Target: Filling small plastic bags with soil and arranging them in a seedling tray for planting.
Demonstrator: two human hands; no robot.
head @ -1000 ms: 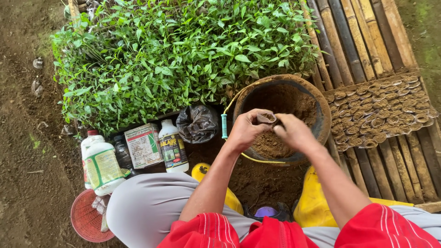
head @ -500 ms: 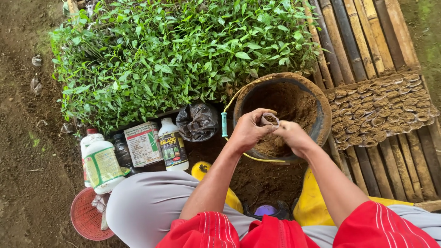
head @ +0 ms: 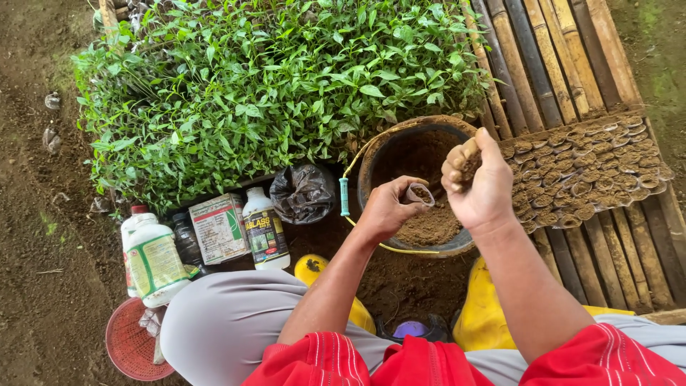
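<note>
My left hand (head: pixel 386 207) holds a small clear plastic seedling bag (head: pixel 419 194) open over a dark bucket (head: pixel 371 154) part full of brown soil (head: pixel 429 225). My right hand (head: pixel 477 179) is raised above the bucket's right rim, fingers closed round a fistful of soil. The little bag has some soil in it. A batch of filled small bags (head: pixel 582 171) lies in rows on the bamboo slats to the right of the bucket.
A dense bed of green seedlings (head: pixel 271 86) fills the back. White bottles (head: pixel 151 261), a carton (head: pixel 218 229) and a black plastic bag (head: pixel 304 191) stand left of the bucket. A red lid (head: pixel 132 347) lies at lower left. Yellow boots (head: pixel 486 314) flank the bucket. Bamboo slats (head: pixel 564 57) lie right.
My right hand has lifted away from the small bag, up and to the right, with soil in it. The left hand still holds the bag over the bucket.
</note>
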